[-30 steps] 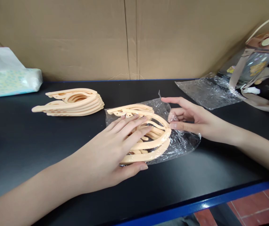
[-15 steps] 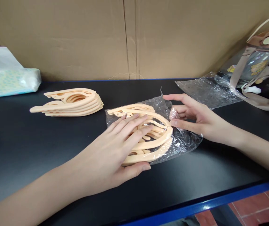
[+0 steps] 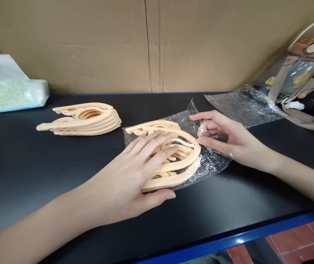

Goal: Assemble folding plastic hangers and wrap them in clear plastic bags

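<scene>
A clear plastic bag [image 3: 212, 167] lies on the black table with several cream-coloured curved pieces [image 3: 183, 179] inside; I cannot make out what kind they are. My left hand [image 3: 143, 165] rests flat over the bagged pieces, fingers stretched out and thumb by the near edge. At the bag's right end, my right hand [image 3: 223, 137] holds the loose film. Its thumb touches the bag beside the pieces, its index finger points left, and its other fingers are curled with film over them. A stack of similar cream pieces [image 3: 91, 121] sits apart to the left.
Another clear plastic bag [image 3: 242, 106] lies flat at the back right, near a clear bottle with a strap [image 3: 297, 73]. A tissue pack [image 3: 14, 95] stands at the back left. Cardboard [image 3: 104, 47] rises behind the table, whose front edge is blue [image 3: 228, 242].
The bag's loose right end has shifted slightly, its upper corner now standing wider and its lower edge drawn in. My right index finger has dipped a little; my left hand stays nearly still.
</scene>
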`<state>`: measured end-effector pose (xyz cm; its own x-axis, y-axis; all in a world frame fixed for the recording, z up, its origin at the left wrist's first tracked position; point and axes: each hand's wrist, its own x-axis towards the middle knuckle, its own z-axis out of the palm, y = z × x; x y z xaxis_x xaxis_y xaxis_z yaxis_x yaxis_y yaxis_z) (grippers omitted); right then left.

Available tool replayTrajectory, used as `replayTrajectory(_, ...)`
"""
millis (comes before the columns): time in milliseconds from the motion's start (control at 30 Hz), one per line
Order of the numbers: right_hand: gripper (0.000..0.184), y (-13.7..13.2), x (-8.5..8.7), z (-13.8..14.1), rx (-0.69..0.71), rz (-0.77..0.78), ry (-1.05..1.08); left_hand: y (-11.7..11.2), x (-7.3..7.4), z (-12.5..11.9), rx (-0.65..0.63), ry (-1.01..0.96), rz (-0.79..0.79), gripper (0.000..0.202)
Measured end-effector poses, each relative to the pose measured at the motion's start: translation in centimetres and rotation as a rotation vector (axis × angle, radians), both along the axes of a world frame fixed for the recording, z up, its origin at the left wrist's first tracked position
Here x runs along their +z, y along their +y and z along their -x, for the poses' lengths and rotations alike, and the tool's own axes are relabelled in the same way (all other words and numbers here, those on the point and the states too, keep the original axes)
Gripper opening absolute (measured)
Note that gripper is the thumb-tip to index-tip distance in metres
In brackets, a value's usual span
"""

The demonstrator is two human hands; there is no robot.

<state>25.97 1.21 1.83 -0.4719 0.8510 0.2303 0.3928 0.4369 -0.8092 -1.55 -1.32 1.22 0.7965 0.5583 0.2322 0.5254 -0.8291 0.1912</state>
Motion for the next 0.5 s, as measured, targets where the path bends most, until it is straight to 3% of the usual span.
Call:
replayTrajectory(200, 0.039, 0.58, 0.11, -0.37, -0.062, 0.075, 0.086, 0.06, -0.35, 0.01, 0.106, -0.023, -0.071, 0.058)
replayTrajectory(500, 0.044, 0.67, 0.47, -0.52, -0.137, 0.076, 0.209, 0.33, -0.65, 0.07, 0.106, -0.029, -0.049, 0.057)
